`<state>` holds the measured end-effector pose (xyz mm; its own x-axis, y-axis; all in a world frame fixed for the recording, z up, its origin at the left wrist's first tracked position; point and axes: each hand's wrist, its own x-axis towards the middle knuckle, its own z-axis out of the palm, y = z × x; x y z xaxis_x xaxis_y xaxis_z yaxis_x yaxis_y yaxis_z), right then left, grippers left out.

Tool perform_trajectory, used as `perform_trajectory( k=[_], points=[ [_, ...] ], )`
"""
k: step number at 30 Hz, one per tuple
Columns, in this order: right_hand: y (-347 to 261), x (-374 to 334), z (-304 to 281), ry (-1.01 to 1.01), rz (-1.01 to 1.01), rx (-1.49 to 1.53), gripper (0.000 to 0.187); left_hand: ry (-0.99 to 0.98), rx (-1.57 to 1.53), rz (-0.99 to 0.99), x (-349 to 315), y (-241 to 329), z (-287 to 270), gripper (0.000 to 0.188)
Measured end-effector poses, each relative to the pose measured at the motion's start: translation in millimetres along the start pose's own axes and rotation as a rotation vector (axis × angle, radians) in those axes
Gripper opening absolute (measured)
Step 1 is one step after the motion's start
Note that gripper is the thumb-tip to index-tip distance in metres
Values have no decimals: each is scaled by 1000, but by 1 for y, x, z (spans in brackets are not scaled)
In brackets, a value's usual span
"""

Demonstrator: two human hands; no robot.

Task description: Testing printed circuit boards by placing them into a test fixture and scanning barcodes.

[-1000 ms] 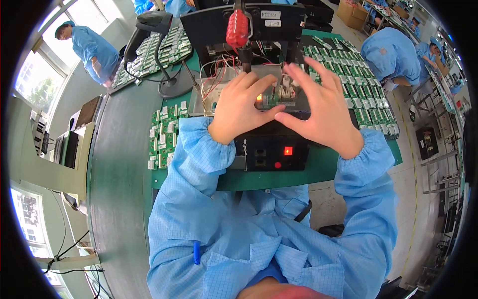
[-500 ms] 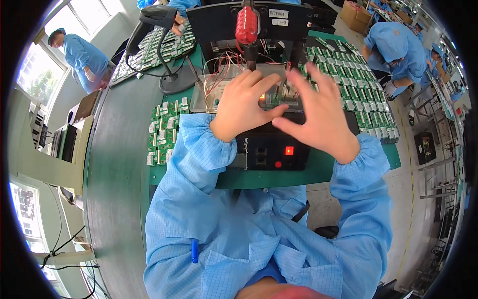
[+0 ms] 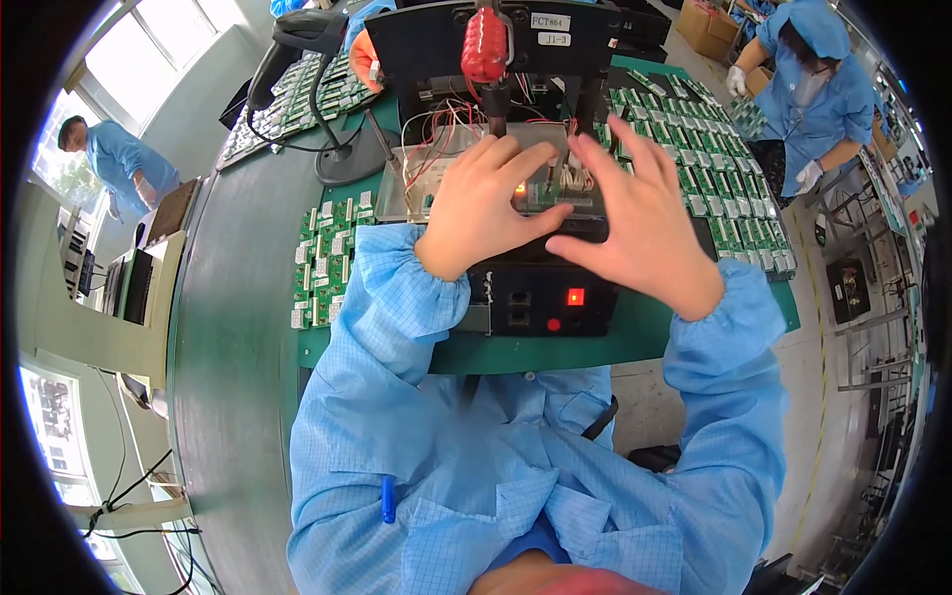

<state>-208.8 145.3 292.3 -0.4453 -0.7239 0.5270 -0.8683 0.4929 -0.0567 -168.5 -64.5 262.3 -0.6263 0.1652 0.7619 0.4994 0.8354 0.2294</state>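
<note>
My left hand (image 3: 480, 206) is over the left side of a test fixture's clear plate (image 3: 402, 198). Its fingers bend forward, and its thumb stands apart from them with no object between. My right hand (image 3: 643, 226) hovers over the fixture's right side, fingers spread and thumb pointing left, holding nothing. Thin red and white wires (image 3: 451, 139) run behind my left hand. An orange light (image 3: 521, 187) glows between the hands. Below them is the fixture's black front box (image 3: 540, 315) with a lit red switch (image 3: 575, 297). A red clamp handle (image 3: 484, 48) rises behind.
Rows of green circuit boards (image 3: 729, 178) lie on the right, with more boards (image 3: 327, 260) on the left. A barcode scanner (image 3: 297, 40) sits on a stand at the back left. A co-worker's hand (image 3: 365, 64) is behind it. Other people stand on both sides.
My right hand has shifted slightly, its fingers now less blurred; my left hand is nearly still. The person at right has straightened up, and the one at left has moved left.
</note>
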Motion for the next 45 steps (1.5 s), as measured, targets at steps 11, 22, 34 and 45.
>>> perform_trajectory(
  k=[11,22,34,45],
  points=[
    [4,5,-7,76,-61,-28,84,-5,0,10,0,0,1,56],
    [23,10,-2,388,-14,79,38,7,5,12,1,0,0,54],
    [30,16,12,382,-17,215,12,8,-46,-12,0,3,0,68],
    [-17,-94,49,243,72,296,43,28,-51,31,3,-4,5,75]
  ],
)
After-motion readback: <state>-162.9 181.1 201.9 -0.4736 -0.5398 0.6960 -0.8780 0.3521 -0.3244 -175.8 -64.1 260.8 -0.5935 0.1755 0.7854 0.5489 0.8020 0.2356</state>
